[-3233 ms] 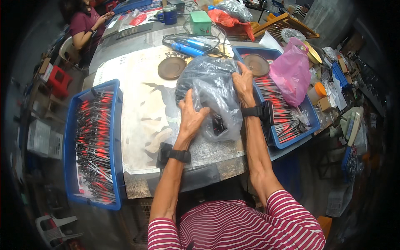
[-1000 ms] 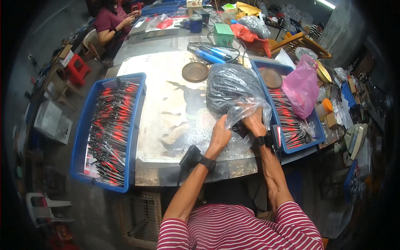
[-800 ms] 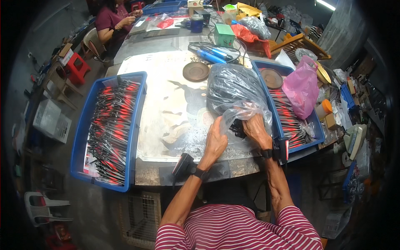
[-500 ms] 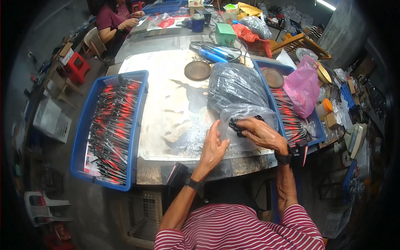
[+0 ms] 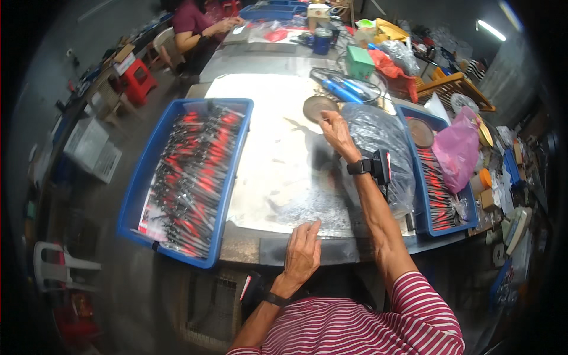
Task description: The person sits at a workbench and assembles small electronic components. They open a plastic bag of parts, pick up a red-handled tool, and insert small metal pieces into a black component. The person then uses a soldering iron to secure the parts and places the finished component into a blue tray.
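Note:
My right hand (image 5: 339, 137) reaches forward to the near right rim of a round brown dish (image 5: 316, 108). Its fingers are bent and blurred, so whether they pinch anything is unclear. Beside and partly behind that forearm lies a plastic bag (image 5: 378, 127) with dark contents. My left hand (image 5: 303, 251) rests near the table's front edge, palm down, fingers stretched out and holding nothing. Left of it a blue tray (image 5: 249, 127) is heaped with slim black, grey and red pen-like sticks (image 5: 198, 171).
Another blue tray (image 5: 422, 204) at the right holds similar sticks, a second round dish (image 5: 419, 133) and a pink bag (image 5: 457, 151). Farther back are blue tools with cables (image 5: 343, 90) and a green box (image 5: 359, 63). A co-worker (image 5: 192, 29) sits at the far left.
My right hand has left the clear bag's mouth and moved forward to the brown dish. My left hand has let go of the bag and dropped back toward the table edge. The view has shifted.

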A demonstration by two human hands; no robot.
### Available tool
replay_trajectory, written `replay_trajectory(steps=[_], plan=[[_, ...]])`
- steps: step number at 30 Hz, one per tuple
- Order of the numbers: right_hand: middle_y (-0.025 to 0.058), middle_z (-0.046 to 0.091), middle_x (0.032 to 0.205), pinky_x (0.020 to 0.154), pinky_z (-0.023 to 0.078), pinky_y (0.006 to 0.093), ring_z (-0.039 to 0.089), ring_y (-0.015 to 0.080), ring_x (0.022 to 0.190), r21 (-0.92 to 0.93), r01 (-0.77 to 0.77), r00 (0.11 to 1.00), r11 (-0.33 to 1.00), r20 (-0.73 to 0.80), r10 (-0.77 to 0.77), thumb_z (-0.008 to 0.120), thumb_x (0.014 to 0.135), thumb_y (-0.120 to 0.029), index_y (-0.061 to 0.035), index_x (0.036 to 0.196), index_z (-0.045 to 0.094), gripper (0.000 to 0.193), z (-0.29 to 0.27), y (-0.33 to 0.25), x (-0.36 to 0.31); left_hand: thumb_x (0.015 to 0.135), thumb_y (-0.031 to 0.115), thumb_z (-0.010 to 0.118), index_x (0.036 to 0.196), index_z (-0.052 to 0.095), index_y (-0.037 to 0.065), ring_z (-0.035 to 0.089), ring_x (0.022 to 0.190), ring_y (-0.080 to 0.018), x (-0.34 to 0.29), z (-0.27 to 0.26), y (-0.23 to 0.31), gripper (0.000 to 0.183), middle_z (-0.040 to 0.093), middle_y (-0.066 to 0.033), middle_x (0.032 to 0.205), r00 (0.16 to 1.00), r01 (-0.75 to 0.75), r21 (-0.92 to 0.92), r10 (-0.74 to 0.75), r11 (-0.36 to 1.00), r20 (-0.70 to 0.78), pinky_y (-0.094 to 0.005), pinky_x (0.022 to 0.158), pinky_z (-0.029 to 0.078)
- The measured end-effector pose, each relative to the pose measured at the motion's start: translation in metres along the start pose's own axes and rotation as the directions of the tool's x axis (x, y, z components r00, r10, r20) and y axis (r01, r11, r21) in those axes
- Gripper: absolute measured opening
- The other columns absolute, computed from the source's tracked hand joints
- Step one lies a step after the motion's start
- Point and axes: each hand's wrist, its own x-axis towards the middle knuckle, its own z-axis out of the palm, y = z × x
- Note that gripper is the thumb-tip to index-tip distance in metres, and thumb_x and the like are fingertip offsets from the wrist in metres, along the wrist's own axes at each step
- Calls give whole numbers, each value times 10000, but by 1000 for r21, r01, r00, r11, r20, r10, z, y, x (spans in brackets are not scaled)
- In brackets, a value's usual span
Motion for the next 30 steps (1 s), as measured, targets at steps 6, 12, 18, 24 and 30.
replay_trajectory(steps=[6, 12, 18, 24, 30], plan=[[221, 526, 1208, 899, 430, 472, 507, 381, 1111, -250, 261, 955, 932, -73, -286, 545, 824, -132, 23, 1218, 505, 425, 47, 47, 10, 783, 21, 596, 1192, 536, -8, 538, 994, -338, -2, 0, -5, 415, 553, -178, 1077, 999, -10, -28, 11, 1000, 35, -418, 851, 430], [168, 536, 1210, 911, 375, 482, 475, 320, 1154, -505, 221, 974, 834, 152, -166, 545, 855, -207, -31, 1263, 480, 449, 56, 51, 10, 784, 2, 586, 1179, 538, -15, 545, 988, -325, 0, -4, -6, 398, 561, -168, 1066, 999, -15, -70, 19, 997, 47, -400, 833, 428], [134, 567, 1116, 908, 375, 501, 500, 302, 1113, -547, 295, 949, 783, 262, -174, 585, 806, -182, -52, 1212, 513, 433, 51, 42, 1, 782, -17, 584, 1161, 537, -34, 540, 979, -336, -2, -3, -10, 383, 558, -179, 1053, 999, -33, -123, 35, 992, 11, -409, 845, 420], [143, 565, 1114, 915, 400, 480, 502, 306, 1105, -428, 305, 917, 851, 373, -141, 594, 787, -112, -15, 1149, 550, 377, 20, -1, -39, 788, -13, 588, 1150, 544, -36, 542, 982, -322, -4, -2, -12, 365, 558, -178, 1056, 999, -33, -115, 34, 993, 5, -403, 853, 421], [145, 566, 1112, 916, 408, 467, 503, 306, 1102, -277, 364, 865, 889, 455, -212, 593, 783, -94, -6, 1128, 558, 358, -2, -45, -86, 782, -17, 589, 1131, 553, -38, 554, 971, -323, -5, 0, -14, 351, 567, -178, 1039, 999, -46, -176, 40, 983, -35, -408, 852, 429]])
